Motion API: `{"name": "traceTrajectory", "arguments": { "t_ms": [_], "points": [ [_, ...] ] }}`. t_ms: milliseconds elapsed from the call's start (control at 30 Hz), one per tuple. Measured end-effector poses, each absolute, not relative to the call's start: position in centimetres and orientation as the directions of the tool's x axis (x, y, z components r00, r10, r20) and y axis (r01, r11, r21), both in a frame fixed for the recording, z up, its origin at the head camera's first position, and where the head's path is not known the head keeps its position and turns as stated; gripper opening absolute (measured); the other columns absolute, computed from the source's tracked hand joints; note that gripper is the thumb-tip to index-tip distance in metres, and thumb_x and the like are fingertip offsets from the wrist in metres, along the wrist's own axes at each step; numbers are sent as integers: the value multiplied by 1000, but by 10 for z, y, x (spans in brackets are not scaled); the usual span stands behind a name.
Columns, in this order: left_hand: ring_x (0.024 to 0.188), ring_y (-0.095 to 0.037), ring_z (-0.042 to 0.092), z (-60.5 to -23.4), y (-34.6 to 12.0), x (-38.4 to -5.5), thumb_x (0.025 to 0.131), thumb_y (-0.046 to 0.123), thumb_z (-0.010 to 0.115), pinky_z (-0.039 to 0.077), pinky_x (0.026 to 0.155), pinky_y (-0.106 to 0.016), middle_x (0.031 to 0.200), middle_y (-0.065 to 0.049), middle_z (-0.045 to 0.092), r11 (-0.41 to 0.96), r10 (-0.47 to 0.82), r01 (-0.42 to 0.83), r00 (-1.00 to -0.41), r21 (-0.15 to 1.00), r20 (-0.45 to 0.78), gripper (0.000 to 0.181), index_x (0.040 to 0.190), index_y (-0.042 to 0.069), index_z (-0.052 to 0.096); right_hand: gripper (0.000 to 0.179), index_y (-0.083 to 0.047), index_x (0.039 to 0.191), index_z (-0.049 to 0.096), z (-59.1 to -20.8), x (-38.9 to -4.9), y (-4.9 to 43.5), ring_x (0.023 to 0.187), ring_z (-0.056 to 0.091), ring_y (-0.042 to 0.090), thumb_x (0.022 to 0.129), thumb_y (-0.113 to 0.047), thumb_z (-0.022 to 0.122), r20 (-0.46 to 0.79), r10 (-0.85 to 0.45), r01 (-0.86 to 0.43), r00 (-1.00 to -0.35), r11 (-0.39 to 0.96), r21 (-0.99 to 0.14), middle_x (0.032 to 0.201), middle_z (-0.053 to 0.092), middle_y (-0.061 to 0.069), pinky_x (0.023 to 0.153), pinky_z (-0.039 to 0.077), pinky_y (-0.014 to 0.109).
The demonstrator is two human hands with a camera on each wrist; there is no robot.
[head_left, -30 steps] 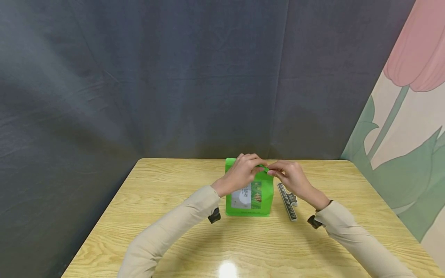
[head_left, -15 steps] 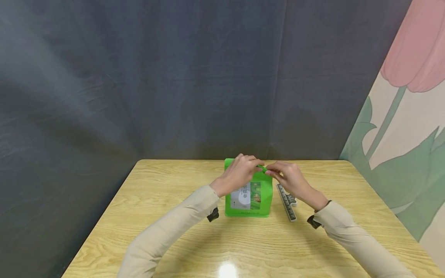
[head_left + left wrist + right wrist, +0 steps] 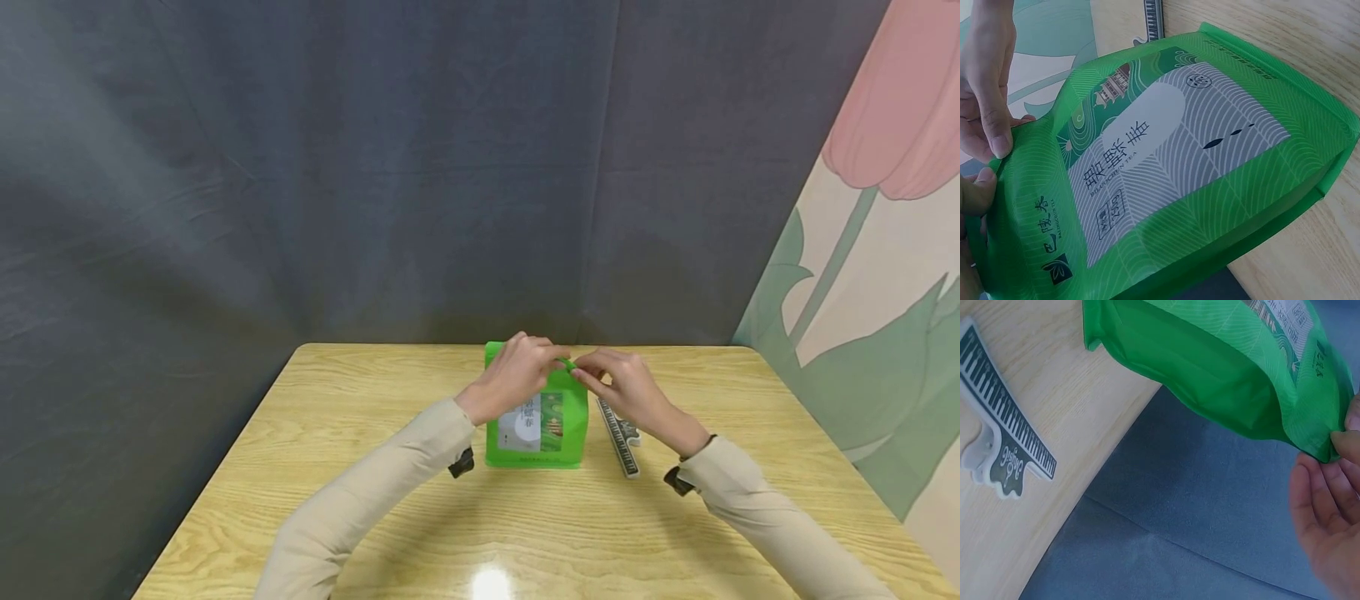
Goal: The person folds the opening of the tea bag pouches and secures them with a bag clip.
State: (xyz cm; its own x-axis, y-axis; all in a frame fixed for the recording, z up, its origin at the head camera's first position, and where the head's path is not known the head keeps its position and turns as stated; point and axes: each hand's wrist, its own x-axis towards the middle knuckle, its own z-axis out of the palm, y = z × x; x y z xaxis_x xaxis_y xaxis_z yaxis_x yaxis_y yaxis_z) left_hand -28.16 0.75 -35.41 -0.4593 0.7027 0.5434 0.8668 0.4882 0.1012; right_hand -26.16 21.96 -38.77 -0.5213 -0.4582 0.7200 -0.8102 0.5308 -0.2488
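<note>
Dark curtain point(image 3: 450, 167) fills most of our head view, wooden table point(image 3: 585, 533) below it. We see a green bag point(image 3: 573, 421) standing at lower center, left hand point(image 3: 516, 375) and right hand point(image 3: 633, 387) pinching its top edge. Left wrist: bag fills most of the frame, both hands pinching at far left. Right wrist: right hand pinches the corner at right, and we've got a piano-key clip point(image 3: 1007, 412) lying at left.

Grn bag point(image 3: 1160, 159) w/ "BILUOCHUN TEA"
</note>
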Motion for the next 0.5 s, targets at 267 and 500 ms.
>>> {"name": "traceTrajectory", "arguments": {
  "t_ms": [267, 500],
  "points": [
    [78, -7, 66, -354, 8, -282, 90, 3, 71, 35, 65, -20, 95, 1, 74, 503, 697, 860, -462, 86, 548, 21, 110, 11, 75, 13, -2, 93, 74, -386, -258, 217, 65, 63, 10, 84, 7, 74, 722, -437, -797, -537, 543, -265, 80, 69, 1, 54, 54, 31],
    [79, -10, 66, -351, 8, -282, 91, 7, 71, 38, 66, -21, 95, -1, 73, 483, 708, 870, -452, 95, 543, 19, 109, 9, 75, 11, -2, 92, 74, -385, -257, 216, 65, 63, 10, 84, 7, 73, 720, -437, -797, -539, 542, -266, 79, 68, 0, 53, 53, 30]
  ]
}}
